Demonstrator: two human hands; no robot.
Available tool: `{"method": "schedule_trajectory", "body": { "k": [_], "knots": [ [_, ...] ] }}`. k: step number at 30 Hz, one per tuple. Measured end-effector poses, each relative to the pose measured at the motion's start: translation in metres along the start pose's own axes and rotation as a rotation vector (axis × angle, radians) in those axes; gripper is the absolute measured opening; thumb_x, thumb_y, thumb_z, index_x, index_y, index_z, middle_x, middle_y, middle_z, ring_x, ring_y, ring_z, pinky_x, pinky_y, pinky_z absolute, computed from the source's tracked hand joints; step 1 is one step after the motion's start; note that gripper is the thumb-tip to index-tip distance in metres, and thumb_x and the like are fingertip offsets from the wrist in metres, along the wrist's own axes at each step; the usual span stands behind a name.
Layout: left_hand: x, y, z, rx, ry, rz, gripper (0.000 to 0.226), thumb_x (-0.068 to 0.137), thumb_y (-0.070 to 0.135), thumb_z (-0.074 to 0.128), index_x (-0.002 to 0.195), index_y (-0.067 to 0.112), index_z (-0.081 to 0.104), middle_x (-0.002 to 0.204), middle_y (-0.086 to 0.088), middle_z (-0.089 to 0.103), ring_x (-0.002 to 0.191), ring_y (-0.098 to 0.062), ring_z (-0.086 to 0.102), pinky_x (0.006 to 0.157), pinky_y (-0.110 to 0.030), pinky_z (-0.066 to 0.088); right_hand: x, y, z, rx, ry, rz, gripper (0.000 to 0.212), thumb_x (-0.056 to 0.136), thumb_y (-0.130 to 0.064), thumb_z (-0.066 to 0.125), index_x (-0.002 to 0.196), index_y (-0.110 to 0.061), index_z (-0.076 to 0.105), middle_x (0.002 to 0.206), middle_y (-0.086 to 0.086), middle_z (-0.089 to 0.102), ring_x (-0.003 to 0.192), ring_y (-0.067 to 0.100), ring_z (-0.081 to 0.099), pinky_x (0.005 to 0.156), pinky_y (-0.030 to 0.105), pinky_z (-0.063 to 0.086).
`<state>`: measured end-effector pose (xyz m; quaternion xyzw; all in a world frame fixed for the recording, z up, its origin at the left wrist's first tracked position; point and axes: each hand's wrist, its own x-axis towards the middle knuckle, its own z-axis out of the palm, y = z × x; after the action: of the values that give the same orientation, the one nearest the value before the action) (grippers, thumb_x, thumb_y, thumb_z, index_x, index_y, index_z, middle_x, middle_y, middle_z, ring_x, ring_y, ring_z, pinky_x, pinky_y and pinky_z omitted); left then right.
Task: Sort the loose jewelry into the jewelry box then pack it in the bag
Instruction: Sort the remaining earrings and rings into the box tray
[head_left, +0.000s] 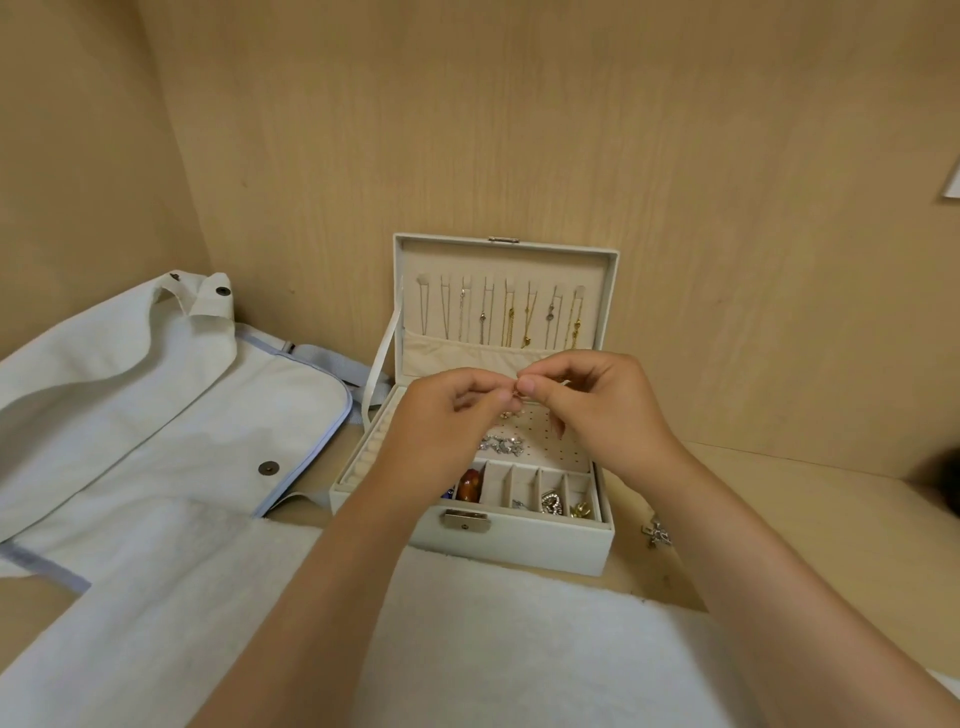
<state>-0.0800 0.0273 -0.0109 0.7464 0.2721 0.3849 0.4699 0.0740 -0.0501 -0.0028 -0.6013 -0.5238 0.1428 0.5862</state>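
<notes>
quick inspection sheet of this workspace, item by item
surface: light wooden shelf, front part under a white fluffy cloth
job's things: jewelry box open, lid up, necklaces hanging in the lid, pieces in front compartments; bag lying flat to its left; loose silver piece on the wood right of the box
clutter: nothing seen
grippers: left hand and right hand together pinch a small piece above the box
cables: nothing seen
surroundings: wooden panels behind and to the left; dark thing at the right edge, unclear
</notes>
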Motion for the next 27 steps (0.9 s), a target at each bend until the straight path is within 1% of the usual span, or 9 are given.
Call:
{"method": "schedule_trajectory", "body": {
  "k": [3, 4, 8, 12, 15, 18, 22, 24, 27],
  "knots": [
    [0.000, -0.009, -0.005, 0.504, -0.028, 0.134, 0.013, 0.093, 0.034, 0.064, 0.102, 0.038, 0.072, 0.096, 0.020, 0.067, 0.095, 0.001, 0.056, 0.086, -0.025, 0.047, 0.002, 0.004, -0.004, -0.026, 0.007, 0.070, 0.001, 0.087, -0.014, 0.075, 0.086, -0.014, 0.077, 0.078, 0.000, 0.076, 0.045, 0.014, 0.056, 0.055, 0.026, 0.053],
    [0.000, -0.010, -0.007, 0.596, -0.057, 0.183, 0.014, 0.092, 0.035, 0.064, 0.102, 0.038, 0.072, 0.099, 0.020, 0.066, 0.099, 0.000, 0.052, 0.088, -0.025, 0.045, 0.002, 0.007, -0.005, -0.038, 0.007, 0.087, 0.002, 0.088, -0.014, 0.075, 0.086, -0.014, 0.076, 0.079, 0.001, 0.076, 0.045, 0.015, 0.056, 0.055, 0.027, 0.053],
    [-0.002, -0.009, -0.006, 0.674, -0.159, 0.318, 0.016, 0.091, 0.037, 0.065, 0.104, 0.037, 0.075, 0.104, 0.020, 0.066, 0.105, -0.003, 0.046, 0.095, -0.027, 0.038, 0.004, 0.015, -0.008, -0.095, 0.009, 0.123, 0.003, 0.088, -0.018, 0.075, 0.085, -0.017, 0.076, 0.079, 0.006, 0.073, 0.048, 0.015, 0.056, 0.055, 0.030, 0.050],
    [-0.003, -0.010, -0.001, 0.798, -0.225, 0.337, 0.021, 0.092, 0.040, 0.061, 0.108, 0.038, 0.074, 0.111, 0.022, 0.066, 0.107, -0.005, 0.046, 0.102, -0.033, 0.034, 0.005, 0.017, -0.009, -0.122, 0.001, 0.147, 0.008, 0.088, -0.016, 0.075, 0.088, -0.024, 0.077, 0.084, 0.002, 0.072, 0.048, 0.011, 0.056, 0.056, 0.026, 0.050],
    [-0.001, -0.010, 0.000, 0.814, -0.219, 0.365, 0.019, 0.091, 0.041, 0.062, 0.105, 0.037, 0.075, 0.110, 0.022, 0.068, 0.107, -0.005, 0.048, 0.103, -0.037, 0.035, 0.005, 0.018, -0.010, -0.151, -0.031, 0.149, 0.018, 0.088, -0.011, 0.074, 0.091, -0.028, 0.077, 0.087, 0.000, 0.070, 0.048, 0.011, 0.056, 0.055, 0.023, 0.050],
    [0.000, -0.013, -0.001, 0.768, -0.201, 0.375, 0.015, 0.090, 0.038, 0.065, 0.101, 0.036, 0.075, 0.105, 0.023, 0.069, 0.105, -0.005, 0.051, 0.101, -0.037, 0.038, 0.005, 0.018, -0.010, -0.138, -0.045, 0.135, 0.023, 0.084, -0.006, 0.077, 0.092, -0.027, 0.076, 0.081, -0.002, 0.068, 0.049, 0.005, 0.054, 0.055, 0.023, 0.049],
    [0.000, -0.011, -0.004, 0.513, -0.013, 0.240, 0.012, 0.090, 0.031, 0.066, 0.097, 0.040, 0.071, 0.087, 0.025, 0.063, 0.091, 0.001, 0.054, 0.082, -0.022, 0.044, 0.005, 0.013, -0.008, -0.266, -0.051, 0.056, 0.016, 0.079, -0.013, 0.083, 0.089, -0.025, 0.078, 0.079, -0.008, 0.072, 0.058, -0.006, 0.059, 0.066, 0.017, 0.046],
    [0.002, -0.009, -0.006, 0.327, 0.045, 0.138, 0.010, 0.088, 0.029, 0.069, 0.094, 0.038, 0.070, 0.081, 0.023, 0.065, 0.084, 0.001, 0.059, 0.078, -0.021, 0.049, 0.004, 0.009, -0.005, -0.320, -0.044, 0.006, 0.014, 0.079, -0.016, 0.084, 0.088, -0.026, 0.078, 0.082, -0.011, 0.074, 0.061, -0.008, 0.061, 0.068, 0.015, 0.046],
    [0.003, -0.005, -0.007, 0.178, 0.039, 0.090, 0.010, 0.085, 0.030, 0.074, 0.093, 0.035, 0.069, 0.085, 0.022, 0.068, 0.083, 0.001, 0.063, 0.078, -0.022, 0.052, 0.004, 0.000, 0.002, -0.390, -0.054, -0.088, 0.012, 0.080, -0.018, 0.082, 0.088, -0.026, 0.078, 0.082, -0.013, 0.073, 0.063, -0.012, 0.060, 0.065, 0.009, 0.042]
  ]
}}
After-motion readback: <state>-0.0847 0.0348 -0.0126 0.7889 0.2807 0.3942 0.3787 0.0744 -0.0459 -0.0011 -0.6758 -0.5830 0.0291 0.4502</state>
